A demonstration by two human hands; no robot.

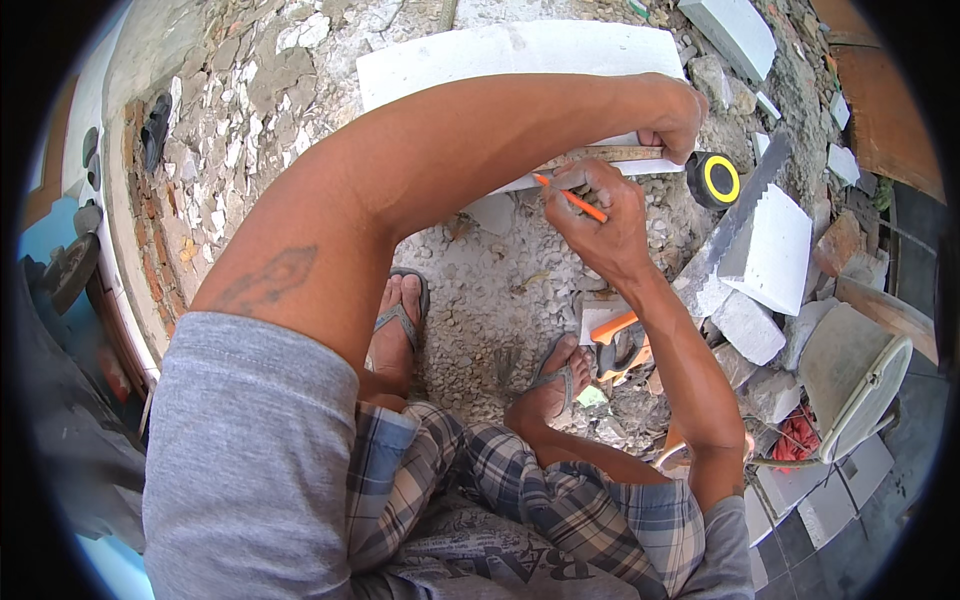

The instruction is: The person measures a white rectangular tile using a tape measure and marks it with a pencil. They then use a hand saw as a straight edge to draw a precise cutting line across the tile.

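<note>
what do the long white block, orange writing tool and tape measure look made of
Long white block: probably lightweight concrete, matte, going by its pale, chalky face. Orange writing tool: painted wood or plastic; its smooth, even colour fits either. Tape measure: case likely matte plastic, perhaps rubber-coated, judging by its rounded black body and yellow ring.

Long white block [520, 50] on rubble [470, 290]; tan strip [622, 153] along its near side. Orange pencil [585, 206] slanted, one end by that side. Black-yellow tape measure [713, 180] near block's right end.
</note>
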